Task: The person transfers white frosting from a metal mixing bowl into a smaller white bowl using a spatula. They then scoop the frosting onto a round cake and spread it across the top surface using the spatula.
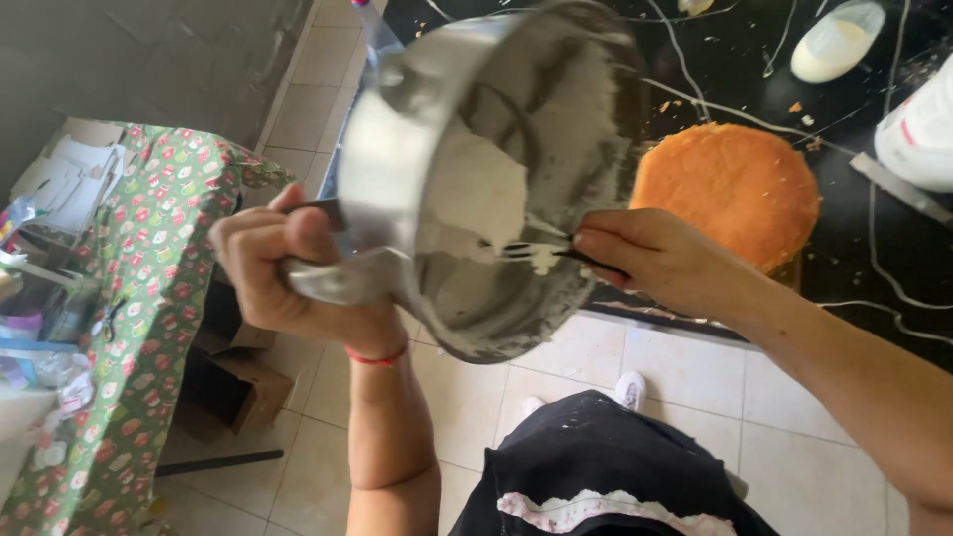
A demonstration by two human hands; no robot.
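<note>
Two hands work one tilted metal bowl (496, 169): our left hand (288, 268) grips its rim, our right hand (655, 256) pinches a fork (541, 253) in the white cream (481, 194). Right of the bowl sits the sponge cake (730, 189). We judge scraping underway; tipping needs steadiness.

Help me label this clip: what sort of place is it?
Likely a home kitchen: a round sponge cake on a dark marble counter, a tiled floor, and a metal bowl of white cream.
</note>
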